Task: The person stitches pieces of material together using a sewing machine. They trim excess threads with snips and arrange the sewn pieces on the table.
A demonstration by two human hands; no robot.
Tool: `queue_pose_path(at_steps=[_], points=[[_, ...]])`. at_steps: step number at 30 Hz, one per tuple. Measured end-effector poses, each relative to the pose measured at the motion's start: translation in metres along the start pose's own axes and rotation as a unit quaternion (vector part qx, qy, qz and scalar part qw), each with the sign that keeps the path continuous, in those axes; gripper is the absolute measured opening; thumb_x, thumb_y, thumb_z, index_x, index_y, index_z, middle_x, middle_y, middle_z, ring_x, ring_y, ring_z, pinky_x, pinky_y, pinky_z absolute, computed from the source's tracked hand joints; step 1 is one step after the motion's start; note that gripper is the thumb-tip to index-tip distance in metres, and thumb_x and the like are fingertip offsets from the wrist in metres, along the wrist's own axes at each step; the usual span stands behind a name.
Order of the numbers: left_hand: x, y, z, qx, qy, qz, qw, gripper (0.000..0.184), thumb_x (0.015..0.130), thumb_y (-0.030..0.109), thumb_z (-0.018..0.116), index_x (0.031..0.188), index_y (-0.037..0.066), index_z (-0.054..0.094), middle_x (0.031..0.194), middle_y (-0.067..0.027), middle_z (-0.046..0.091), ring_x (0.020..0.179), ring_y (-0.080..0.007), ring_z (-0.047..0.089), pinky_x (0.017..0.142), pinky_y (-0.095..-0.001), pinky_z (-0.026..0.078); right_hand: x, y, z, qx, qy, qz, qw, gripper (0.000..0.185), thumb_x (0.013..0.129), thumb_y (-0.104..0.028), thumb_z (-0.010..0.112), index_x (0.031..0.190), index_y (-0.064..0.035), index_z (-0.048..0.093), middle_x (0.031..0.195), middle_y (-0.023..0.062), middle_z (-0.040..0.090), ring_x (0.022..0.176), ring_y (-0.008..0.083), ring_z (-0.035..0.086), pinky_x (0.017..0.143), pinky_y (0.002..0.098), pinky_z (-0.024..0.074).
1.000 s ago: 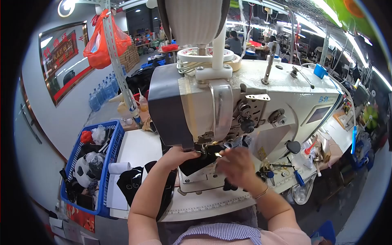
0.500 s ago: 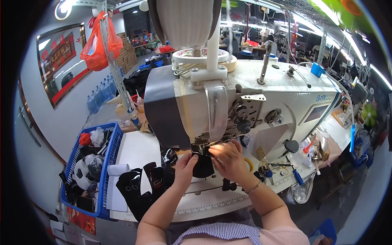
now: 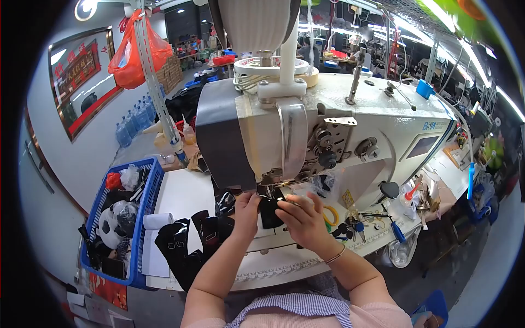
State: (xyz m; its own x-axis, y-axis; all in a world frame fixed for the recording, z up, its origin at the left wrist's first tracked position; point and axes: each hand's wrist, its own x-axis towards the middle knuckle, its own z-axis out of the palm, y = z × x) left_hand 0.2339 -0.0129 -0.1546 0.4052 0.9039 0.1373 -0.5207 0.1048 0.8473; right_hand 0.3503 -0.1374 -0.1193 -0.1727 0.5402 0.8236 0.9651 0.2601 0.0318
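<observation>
A glossy black material piece (image 3: 269, 214) lies under the needle area of the sewing machine (image 3: 328, 136). My left hand (image 3: 247, 214) is closed in a pinch at its upper left edge, just below the machine head. To the right of the piece is my right hand (image 3: 304, 221), its fingers bent and apart, the fingertips close to the needle area. I see nothing held in it. More shiny black cut pieces (image 3: 174, 246) lie left of my left forearm, some with small outlined openings.
A blue basket (image 3: 143, 218) full of odds and ends stands at the left, beside a white paper roll (image 3: 157, 221). Yellow tape (image 3: 330, 215), scissors (image 3: 359, 229) and a blue-handled screwdriver (image 3: 398, 232) lie right of my hands. A ruler strip (image 3: 284, 267) runs along the table's front.
My right hand has come off the black piece and moved slightly down and right, its fingers spreading. My left hand has shifted a little up and left. The view has tilted slightly.
</observation>
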Motion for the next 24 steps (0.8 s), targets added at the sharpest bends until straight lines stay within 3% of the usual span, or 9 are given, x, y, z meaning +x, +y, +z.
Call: queue_pose_path(at_steps=[6,10,12,15,16,19,20,23,24], points=[[-0.019,-0.007,0.019,0.019,0.065,0.093,0.993,0.025,0.093,0.013,0.051,0.069,0.009,0.045,0.064,0.0077,0.041,0.058,-0.0007,0.033,0.052,-0.0173,0.027,0.009,0.017,-0.008,-0.006,-0.023,0.031,0.999,0.032,0.067,-0.001,0.064,0.095,-0.0150,0.060,0.107,-0.0037,0.061,0.107,0.0212,0.054,0.099,0.0458,0.0288],[-0.017,0.001,-0.003,0.157,0.018,0.161,0.974,0.019,0.091,0.012,0.054,0.073,0.006,0.050,0.067,0.0051,0.047,0.061,-0.0016,0.039,0.053,-0.0184,0.031,0.008,0.026,-0.007,0.001,-0.021,0.023,1.000,0.033,0.067,0.000,0.064,0.096,-0.0163,0.060,0.105,-0.0040,0.062,0.104,0.0215,0.055,0.098,0.0469,0.0300],[-0.008,0.012,-0.024,0.252,0.018,0.253,0.934,0.016,0.087,0.013,0.059,0.077,0.003,0.053,0.069,0.0026,0.051,0.063,-0.0043,0.044,0.056,-0.0209,0.036,0.009,0.038,0.000,-0.010,-0.023,0.019,1.000,0.029,0.068,-0.002,0.063,0.094,-0.0159,0.062,0.103,-0.0048,0.062,0.103,0.0223,0.054,0.099,0.0464,0.0285],[0.013,0.054,-0.013,0.514,-0.051,0.320,0.794,0.021,0.081,0.015,0.067,0.087,-0.002,0.056,0.075,-0.0019,0.057,0.073,-0.0104,0.054,0.067,-0.0261,0.043,0.017,0.057,0.002,-0.010,-0.124,0.096,0.988,0.027,0.070,-0.005,0.062,0.095,-0.0158,0.063,0.103,-0.0050,0.062,0.101,0.0228,0.053,0.098,0.0455,0.0299],[0.022,0.050,-0.018,0.472,-0.102,0.241,0.842,0.032,0.075,0.017,0.071,0.097,-0.003,0.059,0.085,-0.0055,0.062,0.080,-0.0147,0.058,0.077,-0.0293,0.045,0.018,0.060,0.001,-0.009,-0.174,0.133,0.976,0.026,0.071,-0.006,0.062,0.095,-0.0159,0.063,0.103,-0.0049,0.062,0.100,0.0229,0.053,0.097,0.0451,0.0310],[0.015,0.074,-0.010,0.387,-0.175,-0.060,0.903,0.033,0.077,0.021,0.069,0.100,-0.002,0.063,0.080,-0.0026,0.060,0.073,-0.0102,0.056,0.064,-0.0235,0.043,0.016,0.048,-0.005,-0.018,-0.035,-0.008,0.999,0.028,0.072,-0.010,0.061,0.098,-0.0164,0.064,0.104,-0.0039,0.061,0.100,0.0221,0.053,0.095,0.0436,0.0352],[0.007,0.087,-0.001,0.382,-0.172,-0.098,0.903,0.039,0.075,0.023,0.071,0.105,0.000,0.063,0.078,-0.0017,0.060,0.070,-0.0091,0.055,0.063,-0.0214,0.043,0.015,0.039,-0.010,-0.027,-0.011,-0.054,0.998,0.028,0.072,-0.013,0.061,0.099,-0.0171,0.064,0.105,-0.0033,0.061,0.101,0.0203,0.053,0.093,0.0423,0.0380],[0.012,0.095,0.001,0.440,-0.159,-0.216,0.857,0.042,0.074,0.018,0.072,0.110,0.001,0.059,0.097,-0.0064,0.064,0.086,-0.0120,0.058,0.079,-0.0256,0.044,0.007,0.031,-0.005,-0.024,-0.001,-0.032,0.999,0.029,0.070,-0.007,0.062,0.097,-0.0168,0.065,0.107,-0.0051,0.061,0.101,0.0194,0.054,0.093,0.0429,0.0376],[0.004,0.101,0.010,0.380,-0.177,-0.167,0.892,0.041,0.074,0.014,0.071,0.110,0.001,0.058,0.097,-0.0055,0.063,0.086,-0.0120,0.058,0.080,-0.0253,0.044,0.007,0.032,-0.005,-0.029,-0.002,-0.031,0.999,0.029,0.070,-0.006,0.061,0.097,-0.0166,0.064,0.109,-0.0050,0.060,0.104,0.0174,0.054,0.094,0.0429,0.0370]])
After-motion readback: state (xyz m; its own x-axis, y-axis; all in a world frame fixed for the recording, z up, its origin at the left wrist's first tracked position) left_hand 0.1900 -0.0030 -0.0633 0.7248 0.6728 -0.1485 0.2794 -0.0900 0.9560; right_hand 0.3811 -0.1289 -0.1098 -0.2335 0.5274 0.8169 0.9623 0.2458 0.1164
